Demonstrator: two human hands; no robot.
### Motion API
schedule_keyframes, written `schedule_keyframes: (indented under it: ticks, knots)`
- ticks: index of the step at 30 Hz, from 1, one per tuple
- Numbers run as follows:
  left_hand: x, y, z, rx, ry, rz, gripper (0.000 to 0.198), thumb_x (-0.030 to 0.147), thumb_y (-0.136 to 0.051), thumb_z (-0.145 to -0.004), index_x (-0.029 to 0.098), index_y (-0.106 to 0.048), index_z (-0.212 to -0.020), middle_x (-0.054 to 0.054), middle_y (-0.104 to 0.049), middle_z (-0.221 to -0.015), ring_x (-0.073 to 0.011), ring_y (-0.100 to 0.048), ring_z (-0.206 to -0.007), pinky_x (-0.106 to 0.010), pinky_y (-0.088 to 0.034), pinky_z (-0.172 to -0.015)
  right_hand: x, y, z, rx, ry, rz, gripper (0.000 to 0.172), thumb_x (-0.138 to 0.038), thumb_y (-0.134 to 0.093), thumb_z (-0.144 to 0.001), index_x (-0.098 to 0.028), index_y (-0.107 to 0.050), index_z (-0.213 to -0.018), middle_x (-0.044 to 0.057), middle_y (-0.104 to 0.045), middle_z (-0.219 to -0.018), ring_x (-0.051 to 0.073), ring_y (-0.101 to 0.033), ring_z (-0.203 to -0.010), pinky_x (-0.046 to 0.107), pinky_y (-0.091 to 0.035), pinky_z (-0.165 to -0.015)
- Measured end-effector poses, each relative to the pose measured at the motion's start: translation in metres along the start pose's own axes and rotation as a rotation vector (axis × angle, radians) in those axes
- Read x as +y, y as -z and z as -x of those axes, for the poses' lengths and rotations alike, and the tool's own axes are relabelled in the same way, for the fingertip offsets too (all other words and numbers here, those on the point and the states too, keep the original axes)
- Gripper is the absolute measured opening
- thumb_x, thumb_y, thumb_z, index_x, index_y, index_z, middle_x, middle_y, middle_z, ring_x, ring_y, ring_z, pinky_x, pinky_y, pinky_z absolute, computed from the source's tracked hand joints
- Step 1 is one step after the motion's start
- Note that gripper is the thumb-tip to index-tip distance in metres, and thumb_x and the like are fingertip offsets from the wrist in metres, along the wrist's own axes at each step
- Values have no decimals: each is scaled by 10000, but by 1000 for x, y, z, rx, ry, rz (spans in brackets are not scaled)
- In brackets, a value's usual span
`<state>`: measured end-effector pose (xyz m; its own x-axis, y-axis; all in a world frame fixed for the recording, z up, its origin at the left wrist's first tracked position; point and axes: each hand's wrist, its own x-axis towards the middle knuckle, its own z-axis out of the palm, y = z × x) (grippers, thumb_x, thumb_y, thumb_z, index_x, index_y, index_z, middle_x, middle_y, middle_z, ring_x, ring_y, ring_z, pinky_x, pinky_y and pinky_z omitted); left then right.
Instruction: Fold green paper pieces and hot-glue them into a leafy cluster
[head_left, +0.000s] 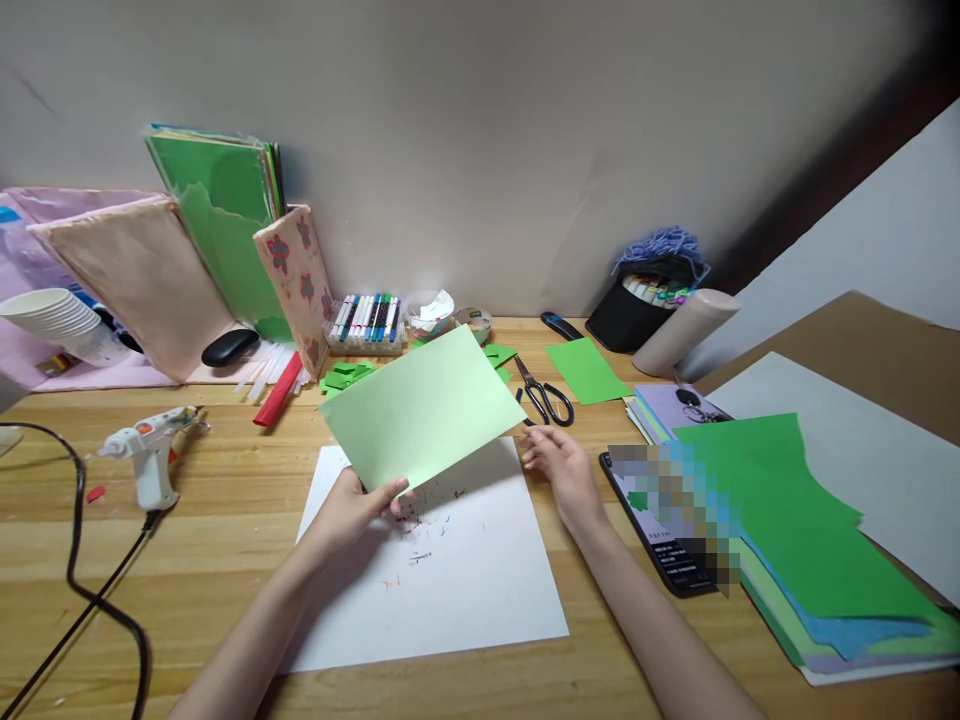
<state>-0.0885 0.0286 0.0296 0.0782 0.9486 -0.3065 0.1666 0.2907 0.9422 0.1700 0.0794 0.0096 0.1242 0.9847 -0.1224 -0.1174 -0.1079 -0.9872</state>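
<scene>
My left hand grips a light green sheet of paper by its lower edge, thumb on top and fingers underneath. The sheet is held tilted above a white sheet that lies on the table and bears small coloured marks. Close to the right corner of the green sheet is my right hand, its fingers loosely curled and nothing visible in them. Black-handled scissors lie just beyond that hand. Green paper scraps are partly hidden behind the held sheet.
At left are a white glue gun and its black cable. A phone and stacked coloured paper lie at right. Along the wall stand a marker box, a black pen holder and a pink cylinder.
</scene>
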Motion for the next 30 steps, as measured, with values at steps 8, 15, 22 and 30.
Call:
schedule_keyframes:
  ticks: [8,15,22,30]
  knots:
    - [-4,-35,6,-93,-96,-3,290,393,-583,-756,124,-622,-655,-70,-665,-650,-147,-589,-581,-220,-437,-547,5,-62,53,-587,-118,32,243,-376,-646,-695,-140,-656,-755,62,-692,-728,191,-643,-731,296,-488,-711]
    - [-10,-37,4,-50,-50,-112,312,389,-554,-767,108,-643,-666,-96,-676,-658,-167,-602,-583,-247,-460,-548,9,-53,49,-512,-25,205,179,-287,-575,-731,-125,-653,-731,60,-698,-762,192,-637,-743,261,-469,-677]
    - [-6,-33,3,-62,-25,-138,317,391,-557,-748,113,-625,-609,-72,-647,-598,-148,-577,-551,-248,-449,-555,4,-40,43,-350,-12,390,187,-291,-576,-694,-121,-649,-720,71,-698,-771,203,-632,-738,266,-460,-666]
    - [-3,-14,-2,-55,14,-51,309,411,-592,-696,132,-576,-564,-36,-595,-540,-135,-559,-515,-252,-451,-546,-3,9,-5,-36,88,287,186,-311,-657,-618,-138,-590,-634,16,-604,-601,122,-529,-544,229,-416,-525]
